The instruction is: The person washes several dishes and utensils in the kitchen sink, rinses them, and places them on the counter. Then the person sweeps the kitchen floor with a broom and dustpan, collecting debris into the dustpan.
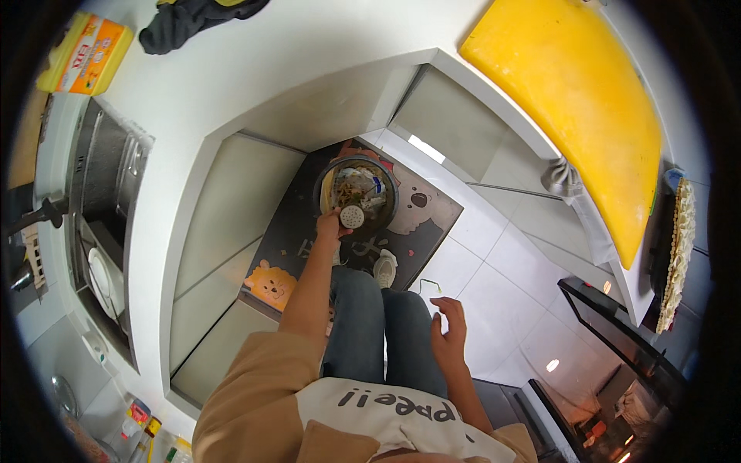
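Currently, we grip round perforated disc in left hand above dark waste bin; our right hand, fingers loosely parted, hangs empty beside thigh.

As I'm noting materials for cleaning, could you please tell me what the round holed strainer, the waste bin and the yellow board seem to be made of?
Strainer: possibly metal or pale plastic; dull light grey, with small holes.
Bin: likely plastic, dark and smooth, judging by its rounded rim.
Board: probably plastic, smooth-looking; its yellow surface shows no wood grain.
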The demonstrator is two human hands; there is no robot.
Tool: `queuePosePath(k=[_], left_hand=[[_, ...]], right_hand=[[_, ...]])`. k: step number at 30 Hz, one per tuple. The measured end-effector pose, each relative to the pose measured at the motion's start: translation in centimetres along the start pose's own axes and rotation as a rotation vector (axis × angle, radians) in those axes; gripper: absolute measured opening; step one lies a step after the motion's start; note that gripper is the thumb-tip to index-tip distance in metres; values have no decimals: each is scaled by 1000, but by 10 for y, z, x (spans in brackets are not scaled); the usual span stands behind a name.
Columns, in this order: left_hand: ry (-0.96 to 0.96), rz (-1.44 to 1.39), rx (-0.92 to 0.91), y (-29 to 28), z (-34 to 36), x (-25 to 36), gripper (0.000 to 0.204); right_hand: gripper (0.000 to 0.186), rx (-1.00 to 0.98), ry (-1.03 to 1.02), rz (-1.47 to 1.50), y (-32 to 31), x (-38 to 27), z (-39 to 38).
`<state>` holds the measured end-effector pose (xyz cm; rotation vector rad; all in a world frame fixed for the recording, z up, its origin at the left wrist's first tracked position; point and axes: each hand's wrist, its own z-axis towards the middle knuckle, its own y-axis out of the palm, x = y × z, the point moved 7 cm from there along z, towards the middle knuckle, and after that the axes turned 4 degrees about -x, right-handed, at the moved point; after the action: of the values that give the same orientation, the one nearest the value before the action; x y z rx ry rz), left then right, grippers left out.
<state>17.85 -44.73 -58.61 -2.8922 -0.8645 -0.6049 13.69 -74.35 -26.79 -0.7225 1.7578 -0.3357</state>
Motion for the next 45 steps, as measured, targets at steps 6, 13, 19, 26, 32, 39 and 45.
queuePosePath(k=[6, 13, 19, 26, 32, 39, 45], left_hand=[[447, 138, -340, 34, -183, 75, 21], [1438, 754, -149, 53, -431, 155, 17], [1728, 880, 120, 53, -557, 194, 34], [1842, 876, 342, 33, -626, 226, 26], [1468, 787, 743, -94, -586, 272, 9], [1066, 836, 866, -285, -434, 349, 14], [841, 947, 785, -368, -305, 406, 14]], right_hand=[[25, -197, 66, 233, 17, -22, 9], [47, -447, 51, 715, -4, -132, 50], [49, -609, -84, 1003, -56, -244, 40], [42, -654, -148, 986, -81, -315, 25], [37, -637, -153, 707, -47, -344, 28], [30, -694, -70, 615, 30, -377, 41], [29, -679, 52, 645, 114, -426, 68]])
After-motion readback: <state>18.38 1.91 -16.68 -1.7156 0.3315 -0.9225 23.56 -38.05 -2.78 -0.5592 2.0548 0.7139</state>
